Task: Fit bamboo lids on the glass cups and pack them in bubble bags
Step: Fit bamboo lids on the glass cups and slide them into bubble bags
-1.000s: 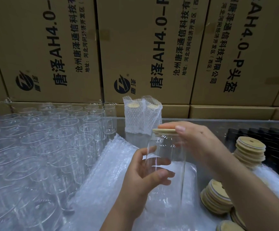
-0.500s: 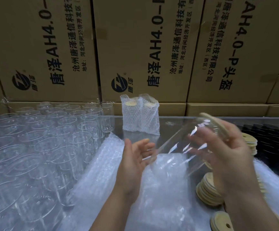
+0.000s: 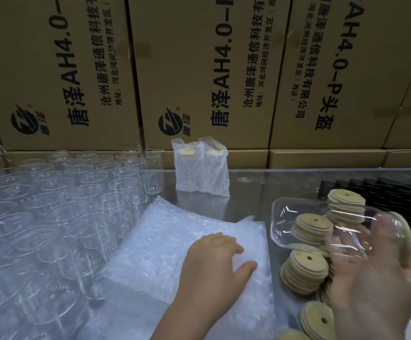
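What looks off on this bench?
Nothing broken or spilled. Bamboo lid stacks at right lean and fan out unevenly. The lidded glass cup is sideways only because the right hand holds it.

At 4 o'clock the right hand (image 3: 376,285) grips a glass cup (image 3: 305,209) lying sideways, its base towards 9 o'clock. The left hand (image 3: 214,266) rests on the bubble bags (image 3: 155,241) at 6 o'clock. Empty glasses (image 3: 64,204) crowd 9 o'clock, two bagged cups (image 3: 200,165) stand at 12 o'clock, and lid stacks (image 3: 305,271) lie under the cup.
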